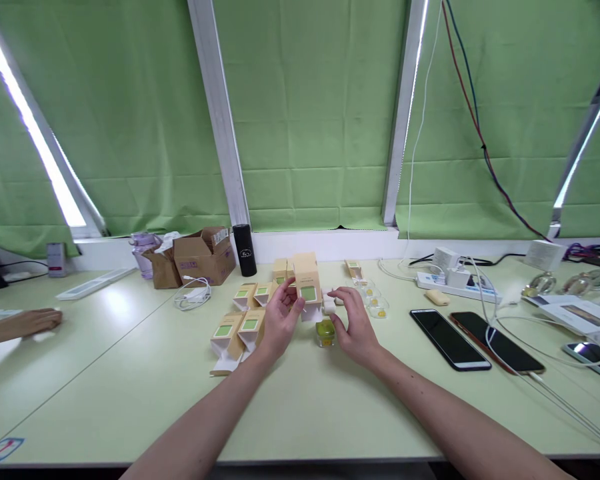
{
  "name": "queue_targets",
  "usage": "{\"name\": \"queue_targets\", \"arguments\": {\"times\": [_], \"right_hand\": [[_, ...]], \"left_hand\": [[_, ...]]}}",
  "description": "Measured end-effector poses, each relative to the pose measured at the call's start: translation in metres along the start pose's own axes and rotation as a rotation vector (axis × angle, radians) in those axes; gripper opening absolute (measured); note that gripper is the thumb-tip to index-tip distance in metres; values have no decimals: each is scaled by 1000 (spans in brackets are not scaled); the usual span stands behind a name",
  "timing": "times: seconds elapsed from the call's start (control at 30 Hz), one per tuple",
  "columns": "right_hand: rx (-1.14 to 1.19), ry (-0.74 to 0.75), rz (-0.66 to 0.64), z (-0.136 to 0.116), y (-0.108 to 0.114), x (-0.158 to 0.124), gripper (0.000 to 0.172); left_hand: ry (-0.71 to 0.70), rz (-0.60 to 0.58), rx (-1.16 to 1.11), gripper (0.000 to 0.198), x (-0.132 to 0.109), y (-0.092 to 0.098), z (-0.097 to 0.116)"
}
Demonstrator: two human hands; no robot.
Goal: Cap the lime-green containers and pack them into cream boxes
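Observation:
My left hand (280,321) is closed around a small tan carton with a green label (307,283), holding it upright above the table. My right hand (354,323) pinches the carton's white bottom flap (329,303) at its lower right. Just below the carton, between my hands, a small glass jar with a yellow-green content (325,331) stands on the table. Several more tan cartons with green labels (237,330) lie open-ended to the left of my left hand, and others stand behind it (280,270).
On the pale green table (130,373): brown cardboard boxes (200,257), a black tumbler (244,250), a white cable (193,295), small clear jars (377,305), two dark phones (473,340), a power strip (455,283). Another person's hand (27,325) rests at far left.

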State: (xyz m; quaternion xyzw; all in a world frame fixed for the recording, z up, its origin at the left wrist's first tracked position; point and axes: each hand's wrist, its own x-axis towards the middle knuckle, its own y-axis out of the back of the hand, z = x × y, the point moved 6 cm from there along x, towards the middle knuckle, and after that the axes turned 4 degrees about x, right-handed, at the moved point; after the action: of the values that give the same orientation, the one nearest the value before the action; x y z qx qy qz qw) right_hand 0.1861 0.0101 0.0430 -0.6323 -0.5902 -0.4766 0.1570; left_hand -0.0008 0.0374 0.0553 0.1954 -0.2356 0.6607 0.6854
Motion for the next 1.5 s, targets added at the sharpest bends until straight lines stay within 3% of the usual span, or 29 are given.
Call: {"name": "queue_targets", "arguments": {"times": [0.57,0.93,1.17,1.5], "right_hand": [[97,22,-89,-3,-7,-2,60],[177,8,-108,-4,-8,-2,59],[261,-25,-80,-3,-7,0,56],[401,-115,-21,4,-4,3,46]], "left_hand": [[146,-40,-15,58,-3,-5,-12],[195,-87,-14,58,-4,-9,-11],[180,-106,11,58,-6,-10,-10],[48,-99,89,55,-9,-6,-6]]}}
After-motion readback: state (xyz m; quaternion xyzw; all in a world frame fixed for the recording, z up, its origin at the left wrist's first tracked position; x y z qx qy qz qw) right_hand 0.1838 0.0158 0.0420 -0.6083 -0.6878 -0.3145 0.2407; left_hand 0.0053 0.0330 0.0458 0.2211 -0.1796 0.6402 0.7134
